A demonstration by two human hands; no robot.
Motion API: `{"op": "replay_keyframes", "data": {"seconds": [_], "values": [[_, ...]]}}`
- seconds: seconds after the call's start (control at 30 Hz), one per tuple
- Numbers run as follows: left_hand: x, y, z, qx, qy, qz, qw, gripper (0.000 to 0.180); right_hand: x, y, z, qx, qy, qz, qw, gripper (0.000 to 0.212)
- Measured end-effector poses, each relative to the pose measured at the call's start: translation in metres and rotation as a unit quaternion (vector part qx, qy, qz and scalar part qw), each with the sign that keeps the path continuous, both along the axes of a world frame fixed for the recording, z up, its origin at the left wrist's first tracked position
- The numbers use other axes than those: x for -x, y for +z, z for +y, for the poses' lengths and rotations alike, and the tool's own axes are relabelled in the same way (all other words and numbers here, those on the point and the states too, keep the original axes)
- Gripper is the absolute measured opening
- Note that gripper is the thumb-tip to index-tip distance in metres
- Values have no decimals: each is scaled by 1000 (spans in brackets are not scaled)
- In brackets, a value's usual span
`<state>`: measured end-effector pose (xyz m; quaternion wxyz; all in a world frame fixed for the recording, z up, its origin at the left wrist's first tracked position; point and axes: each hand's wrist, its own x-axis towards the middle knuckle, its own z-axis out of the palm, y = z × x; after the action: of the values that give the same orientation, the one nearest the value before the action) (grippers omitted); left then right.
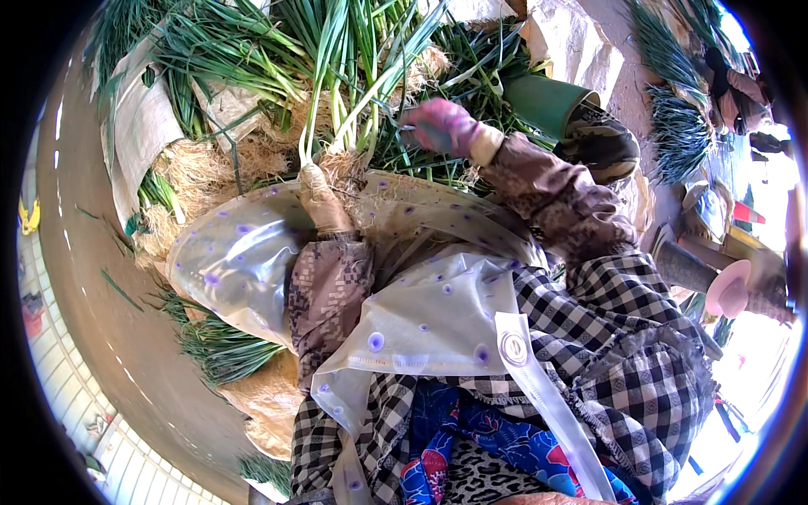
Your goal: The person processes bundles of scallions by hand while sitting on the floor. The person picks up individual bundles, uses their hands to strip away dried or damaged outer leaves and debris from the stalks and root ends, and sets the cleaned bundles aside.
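Note:
My bare left hand (324,200) is closed around the lower ends of several green onions (338,118), whose long leaves stand up and fan away from me. Their tangled pale roots (343,171) hang beside my fingers. To the right, my right hand (446,128) wears a pink and purple glove. Its fingers are curled, and a small dark tip pokes out by them; what it belongs to I cannot make out. A clear plastic apron with purple dots (244,244) spreads over my lap beneath the left forearm.
Heaps of green onions (227,67) with straw-coloured roots (202,172) lie ahead and left on sacking (139,135). A green rubber boot (539,103) stands beyond my right forearm. More onion bundles (680,126) lie far right, near another person (745,93). Grey floor (93,278) runs along the left.

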<state>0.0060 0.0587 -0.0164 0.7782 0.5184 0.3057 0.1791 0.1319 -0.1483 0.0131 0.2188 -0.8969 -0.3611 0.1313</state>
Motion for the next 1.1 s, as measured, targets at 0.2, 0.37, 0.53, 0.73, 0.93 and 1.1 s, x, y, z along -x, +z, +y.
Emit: {"op": "replay_keyframes", "data": {"seconds": [0.2, 0.37, 0.53, 0.73, 0.93, 1.1], "values": [[-12, 19, 16, 124, -24, -50, 991, 32, -30, -60, 36, -219, -131, 18, 967, 23], [-44, 111, 74, -221, -193, -32, 956, 37, -22, -80, -15, -10, -115, 35, 993, 22], [-36, 209, 154, -371, -189, -13, 909, 36, 18, -126, -29, 261, 15, 64, 963, 14], [-24, 233, 163, -408, -213, 30, 887, 35, 29, -89, 29, -28, 67, 99, 992, 28], [-9, 174, 133, -438, -261, 58, 859, 35, 21, -30, 62, -322, 44, 469, 821, 33], [2, 118, 105, -669, -295, 77, 678, 35, 29, 23, 78, -363, -9, 679, 638, 51]]}}
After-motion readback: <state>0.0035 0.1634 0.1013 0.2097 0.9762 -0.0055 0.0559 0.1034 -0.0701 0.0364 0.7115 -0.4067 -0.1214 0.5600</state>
